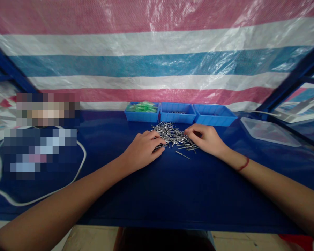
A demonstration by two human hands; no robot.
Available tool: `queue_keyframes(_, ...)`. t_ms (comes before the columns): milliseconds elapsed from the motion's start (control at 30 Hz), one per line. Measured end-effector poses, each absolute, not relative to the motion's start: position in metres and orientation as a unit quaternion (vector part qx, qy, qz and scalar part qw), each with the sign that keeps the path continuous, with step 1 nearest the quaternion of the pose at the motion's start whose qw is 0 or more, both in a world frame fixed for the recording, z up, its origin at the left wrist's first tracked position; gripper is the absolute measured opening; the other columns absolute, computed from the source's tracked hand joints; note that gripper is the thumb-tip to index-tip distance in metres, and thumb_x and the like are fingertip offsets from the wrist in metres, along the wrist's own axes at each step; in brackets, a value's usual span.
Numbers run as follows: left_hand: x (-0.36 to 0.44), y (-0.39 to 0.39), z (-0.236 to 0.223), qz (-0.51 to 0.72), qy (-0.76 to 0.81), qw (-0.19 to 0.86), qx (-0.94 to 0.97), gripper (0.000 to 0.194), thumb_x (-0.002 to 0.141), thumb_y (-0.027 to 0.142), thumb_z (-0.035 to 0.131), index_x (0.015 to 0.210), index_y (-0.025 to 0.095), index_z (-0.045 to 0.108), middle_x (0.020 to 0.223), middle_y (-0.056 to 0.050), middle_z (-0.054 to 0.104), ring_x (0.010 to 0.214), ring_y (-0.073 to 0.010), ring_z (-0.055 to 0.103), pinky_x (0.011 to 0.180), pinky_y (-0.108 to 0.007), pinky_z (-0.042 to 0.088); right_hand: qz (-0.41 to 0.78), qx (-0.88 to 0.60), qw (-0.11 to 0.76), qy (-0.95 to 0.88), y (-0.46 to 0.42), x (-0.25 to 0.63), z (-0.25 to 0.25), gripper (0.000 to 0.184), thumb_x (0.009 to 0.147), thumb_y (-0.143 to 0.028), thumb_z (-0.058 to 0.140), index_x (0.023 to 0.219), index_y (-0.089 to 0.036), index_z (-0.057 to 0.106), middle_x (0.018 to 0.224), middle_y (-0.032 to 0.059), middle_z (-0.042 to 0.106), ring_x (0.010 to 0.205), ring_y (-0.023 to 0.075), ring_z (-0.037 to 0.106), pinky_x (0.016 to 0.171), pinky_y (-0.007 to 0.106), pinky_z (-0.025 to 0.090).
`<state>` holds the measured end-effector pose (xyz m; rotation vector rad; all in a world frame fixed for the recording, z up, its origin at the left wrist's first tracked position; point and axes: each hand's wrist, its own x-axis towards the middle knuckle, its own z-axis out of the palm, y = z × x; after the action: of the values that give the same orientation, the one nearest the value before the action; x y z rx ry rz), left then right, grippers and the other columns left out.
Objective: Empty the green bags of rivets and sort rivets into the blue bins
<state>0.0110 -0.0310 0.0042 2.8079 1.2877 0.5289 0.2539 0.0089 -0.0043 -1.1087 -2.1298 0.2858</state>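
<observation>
A loose pile of silver blind rivets [170, 134] lies on the blue table [188, 195], in front of the bins. My left hand [146, 148] rests at the pile's left edge, fingers curved over the rivets and the thumb apart from them. On the pile's right side, my right hand [206, 137] has thumb and forefinger pressed together among the rivets; whatever is between the tips is too small to make out. One single rivet [183, 155] lies apart, nearer to me, between the two hands.
Three blue bins stand behind the pile: the left bin [142, 116] holds green packets [145, 107], the middle bin [178, 118] some small metal pieces. Right of the right bin [216, 120] lies a translucent lid [269, 131]. A white cable [81, 164] loops at left. Striped sheeting [157, 64] hangs behind.
</observation>
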Motion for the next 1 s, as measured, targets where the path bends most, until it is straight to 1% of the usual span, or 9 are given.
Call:
queue_keyframes(167, 0.011, -0.031, 0.004, 0.175, 0.409, 0.013, 0.896, 0.021, 0.089, 0.028, 0.049, 0.103, 0.022, 0.064, 0.105, -0.005, 0.060, 0.095, -0.0197, 0.055, 0.082, -0.035, 0.040, 0.090, -0.404, 0.336, -0.846, 0.007, 0.253, -0.002, 0.028, 0.087, -0.031, 0.048, 0.066, -0.019, 0.061, 0.066, 0.0029, 0.064, 0.057, 0.0136, 0.055, 0.055, 0.027, 0.041)
queue_keyframes(300, 0.011, -0.031, 0.004, 0.172, 0.411, 0.017, 0.895, 0.020, 0.089, 0.028, 0.049, 0.103, 0.022, 0.063, 0.105, -0.005, 0.060, 0.096, -0.0200, 0.055, 0.083, -0.035, 0.040, 0.081, -0.392, 0.328, -0.856, 0.006, 0.253, -0.002, 0.027, 0.088, -0.029, 0.047, 0.067, -0.019, 0.061, 0.067, 0.0031, 0.064, 0.059, 0.0135, 0.056, 0.057, 0.027, 0.042)
queue_keyframes(500, 0.011, -0.030, 0.003, 0.163, 0.417, -0.005, 0.894, 0.021, 0.090, 0.030, 0.050, 0.105, 0.022, 0.063, 0.106, -0.006, 0.059, 0.096, -0.0216, 0.054, 0.081, -0.037, 0.040, 0.069, -0.383, 0.315, -0.866, 0.005, 0.251, -0.002, 0.027, 0.088, -0.028, 0.046, 0.069, -0.018, 0.062, 0.071, 0.0041, 0.066, 0.062, 0.0139, 0.058, 0.059, 0.027, 0.043)
queue_keyframes(600, 0.011, -0.030, 0.003, 0.164, 0.412, -0.002, 0.896, 0.019, 0.090, 0.030, 0.050, 0.102, 0.023, 0.064, 0.105, -0.005, 0.060, 0.095, -0.0205, 0.053, 0.082, -0.035, 0.039, 0.070, -0.382, 0.312, -0.867, 0.004, 0.251, -0.003, 0.027, 0.088, -0.028, 0.046, 0.070, -0.018, 0.063, 0.072, 0.0041, 0.066, 0.063, 0.0142, 0.059, 0.059, 0.027, 0.043)
queue_keyframes(700, 0.012, -0.030, 0.003, 0.155, 0.415, 0.000, 0.897, 0.017, 0.091, 0.029, 0.050, 0.098, 0.023, 0.064, 0.104, -0.004, 0.060, 0.094, -0.0203, 0.053, 0.078, -0.033, 0.038, 0.073, -0.380, 0.312, -0.867, 0.002, 0.250, -0.003, 0.026, 0.088, -0.028, 0.047, 0.070, -0.019, 0.063, 0.072, 0.0042, 0.066, 0.062, 0.0145, 0.059, 0.059, 0.028, 0.043)
queue_keyframes(833, 0.013, -0.032, 0.005, 0.152, 0.415, -0.013, 0.897, 0.018, 0.092, 0.028, 0.048, 0.095, 0.022, 0.064, 0.102, -0.003, 0.061, 0.093, -0.0204, 0.053, 0.074, -0.032, 0.036, 0.079, -0.374, 0.313, -0.869, -0.002, 0.247, -0.001, 0.025, 0.088, -0.027, 0.047, 0.070, -0.019, 0.062, 0.070, 0.0036, 0.065, 0.060, 0.0138, 0.058, 0.058, 0.027, 0.042)
queue_keyframes(1000, 0.014, -0.032, 0.007, 0.163, 0.421, -0.019, 0.892, 0.020, 0.094, 0.025, 0.043, 0.094, 0.020, 0.062, 0.096, -0.003, 0.063, 0.088, -0.0189, 0.054, 0.074, -0.032, 0.035, 0.082, -0.358, 0.317, -0.875, -0.008, 0.243, 0.003, 0.025, 0.089, -0.027, 0.047, 0.070, -0.019, 0.062, 0.068, 0.0028, 0.063, 0.058, 0.0127, 0.057, 0.057, 0.026, 0.042)
